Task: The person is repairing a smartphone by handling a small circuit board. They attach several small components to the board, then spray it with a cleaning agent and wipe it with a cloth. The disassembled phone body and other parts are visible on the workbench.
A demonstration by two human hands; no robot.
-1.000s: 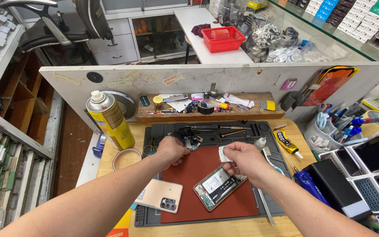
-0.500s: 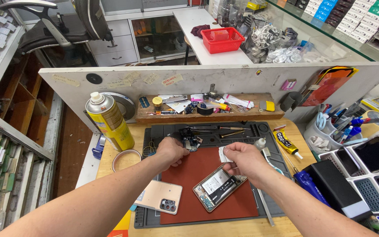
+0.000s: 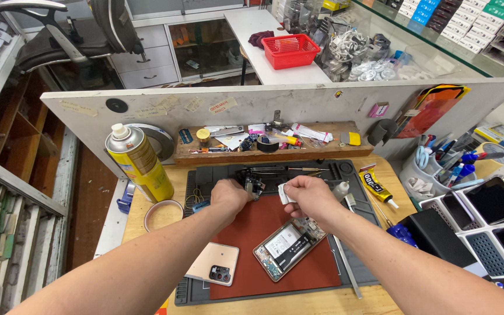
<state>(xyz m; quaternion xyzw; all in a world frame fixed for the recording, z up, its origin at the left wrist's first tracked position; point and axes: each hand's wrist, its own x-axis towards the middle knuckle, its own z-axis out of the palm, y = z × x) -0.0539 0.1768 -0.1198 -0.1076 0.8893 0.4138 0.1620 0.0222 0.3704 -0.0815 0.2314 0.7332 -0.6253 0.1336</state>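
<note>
White wipe pinched in right hand; left hand grips small part.

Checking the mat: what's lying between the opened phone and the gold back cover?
Nothing: only bare red mat separates the opened phone from the gold back cover, in the head view.

The left hand covers most of the small dark part it grips, so its shape cannot be told; the right hand hides most of the white scrap pinched in its fingers; both forearms run off the bottom edge; the clutter on the wooden shelf is too small to tell apart.
</note>
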